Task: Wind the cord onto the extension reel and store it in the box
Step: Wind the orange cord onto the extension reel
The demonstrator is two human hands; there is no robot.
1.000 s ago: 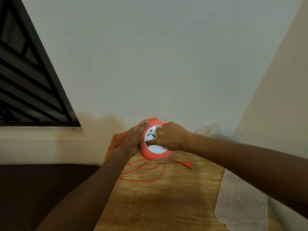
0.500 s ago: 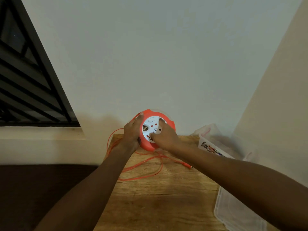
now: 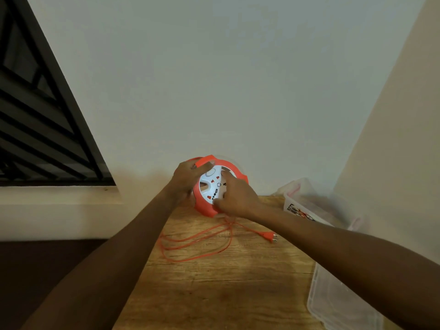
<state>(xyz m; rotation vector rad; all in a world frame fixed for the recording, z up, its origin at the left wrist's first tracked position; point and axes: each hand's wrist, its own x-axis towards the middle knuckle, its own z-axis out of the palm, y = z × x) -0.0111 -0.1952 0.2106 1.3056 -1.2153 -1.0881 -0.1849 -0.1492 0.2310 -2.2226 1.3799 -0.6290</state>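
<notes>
Orange plastic rims the extension reel [image 3: 220,186], which is held up off the far end of the wooden table [image 3: 214,289], its white socket face tilted toward the camera. The left hand [image 3: 187,178] grips the reel's left edge, fingers curled over the orange rim. The right hand [image 3: 234,198] lies across the white face, fingers bent against it as if turning the inner disc; whether it grasps a knob there I cannot tell.

Compared with a second ago, the reel sits higher and nearer the wall, the right hand has moved around the face, and the loose cord [image 3: 197,244] on the table has shrunk to fewer, tighter loops. The plug [image 3: 270,236] now lies closer to the reel, to its near right. That suggests winding is well underway, with only a short length left to draw in.

At the right, the clear box [image 3: 307,206] stands open and near the reel, while what looks like its lid [image 3: 338,306] rests on the near right of the table. Storing has not begun.
</notes>
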